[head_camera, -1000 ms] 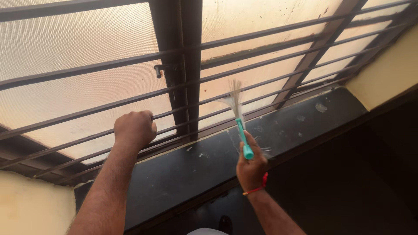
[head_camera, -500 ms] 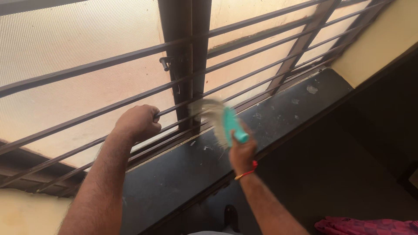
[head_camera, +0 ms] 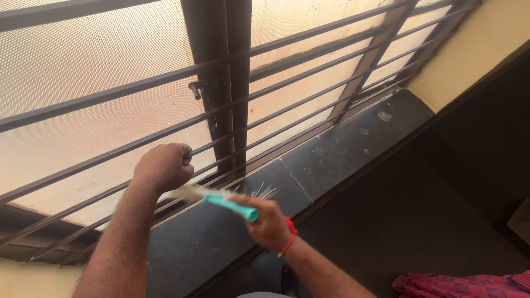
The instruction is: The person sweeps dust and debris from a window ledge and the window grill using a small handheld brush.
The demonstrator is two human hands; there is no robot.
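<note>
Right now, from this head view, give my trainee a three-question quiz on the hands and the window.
1. True or false: the left hand grips a bar of the window grille.
2. What does the right hand hold? A) a small broom with a teal handle B) a sponge C) a hammer
3. Fill in: the broom's bristles lie over the dark ____ below the grille.

Key: 1 true. 2 A. 3 sill.
</note>
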